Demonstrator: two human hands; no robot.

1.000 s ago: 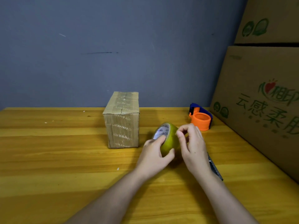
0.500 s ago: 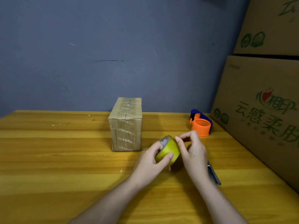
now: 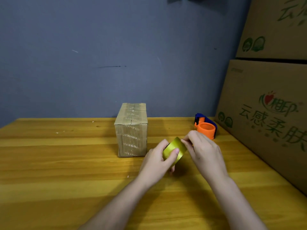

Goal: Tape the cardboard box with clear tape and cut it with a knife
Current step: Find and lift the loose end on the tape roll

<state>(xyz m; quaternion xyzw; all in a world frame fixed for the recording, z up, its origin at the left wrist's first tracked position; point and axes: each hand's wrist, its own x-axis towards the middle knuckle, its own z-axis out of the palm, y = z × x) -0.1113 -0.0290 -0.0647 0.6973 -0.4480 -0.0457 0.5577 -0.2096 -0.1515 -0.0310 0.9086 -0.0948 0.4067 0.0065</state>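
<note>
The tape roll (image 3: 174,151) is clamped in the left hand (image 3: 155,161), thumb curled over its band, while the right hand (image 3: 203,152) pinches at its upper rim, above the tabletop (image 3: 66,171) toward the right edge. The loose end could be lost or torn if picked carelessly. The roll's axis is tilted up leftward. The cardboard box (image 3: 132,131) stands untouched near the back edge, long axis running away.

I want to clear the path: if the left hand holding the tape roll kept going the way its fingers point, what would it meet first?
Probably the right hand, which pinches the tape roll just beyond the left hand. Past that stands the orange dispenser; depth is unclear.
</note>
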